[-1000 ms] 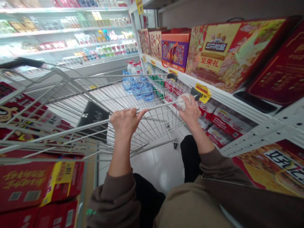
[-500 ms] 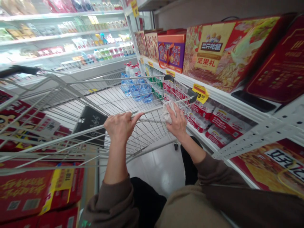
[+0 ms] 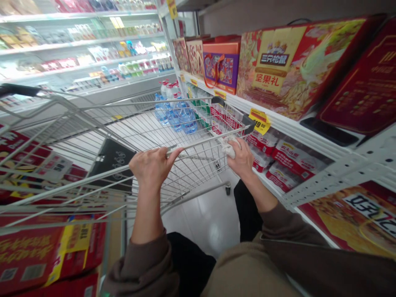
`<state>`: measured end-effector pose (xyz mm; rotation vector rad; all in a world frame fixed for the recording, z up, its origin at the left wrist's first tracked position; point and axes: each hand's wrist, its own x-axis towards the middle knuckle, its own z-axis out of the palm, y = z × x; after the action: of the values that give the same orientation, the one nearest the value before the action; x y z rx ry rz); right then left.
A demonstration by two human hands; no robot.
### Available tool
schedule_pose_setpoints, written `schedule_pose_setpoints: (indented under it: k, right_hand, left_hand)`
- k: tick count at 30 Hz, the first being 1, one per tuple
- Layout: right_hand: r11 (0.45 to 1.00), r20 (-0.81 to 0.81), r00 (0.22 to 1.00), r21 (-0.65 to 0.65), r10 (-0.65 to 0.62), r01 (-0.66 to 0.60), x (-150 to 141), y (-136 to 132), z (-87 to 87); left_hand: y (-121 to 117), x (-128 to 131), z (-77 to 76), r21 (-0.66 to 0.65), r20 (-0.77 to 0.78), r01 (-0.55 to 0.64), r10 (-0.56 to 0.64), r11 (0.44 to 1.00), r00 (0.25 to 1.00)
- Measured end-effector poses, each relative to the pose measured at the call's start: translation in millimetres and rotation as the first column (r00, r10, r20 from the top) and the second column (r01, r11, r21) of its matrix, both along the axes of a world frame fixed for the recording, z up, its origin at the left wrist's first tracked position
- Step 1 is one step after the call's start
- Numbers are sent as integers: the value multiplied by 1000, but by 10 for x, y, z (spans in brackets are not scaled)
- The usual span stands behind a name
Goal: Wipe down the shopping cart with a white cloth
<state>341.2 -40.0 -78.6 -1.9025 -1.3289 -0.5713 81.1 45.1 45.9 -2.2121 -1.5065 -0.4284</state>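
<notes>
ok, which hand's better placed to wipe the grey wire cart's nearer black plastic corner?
Right hand, likely: it holds the crumpled off-white cloth near that corner; left hand grips the grey metal rail farther away.

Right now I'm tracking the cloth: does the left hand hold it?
No, the right hand holds the cloth; the left hand grips the cart.

room is open above the cart rail (image 3: 201, 143); the shelf (image 3: 309, 142) blocks the right.

Blue bottles (image 3: 176, 113) stand near boxes (image 3: 275, 80) on a shelf (image 3: 284, 123).
</notes>
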Motion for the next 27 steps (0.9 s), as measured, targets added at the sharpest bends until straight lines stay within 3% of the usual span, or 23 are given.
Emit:
schedule_pose_setpoints:
  k: [4,10,15,17,20,24,27]
  right_hand:
    - [1000,7,1000,28,7,-8,-74,61,91]
    - [996,-36,998,-78,43,-46,-75,-13,7]
    - [979,-48,998,198,-30,39,-76,-19,128]
    - [972,-27,1000,235,-8,14,-117,68,143]
    - [991,10,999,131,35,-36,-177,164,60]
    - [998,7,999,-45,37,-36,-159,93,-42]
    - [999,-43,999,-37,14,-16,-75,18,-1]
  left_hand:
    - [-4,-4,6,-3,6,5,-5,1000,1000]
    - [12,-2,1,-12,21,9,-9,1000,1000]
    - [-3,-12,1,17,14,16,-16,1000,1000]
    - [-6,-16,1,17,17,21,-21,1000,1000]
    - [6,-16,1,-2,28,20,-20,1000,999]
    - [30,-11,1,-30,45,20,-19,999,999]
    - [39,-19,-6,-22,47,24,-23,999,999]
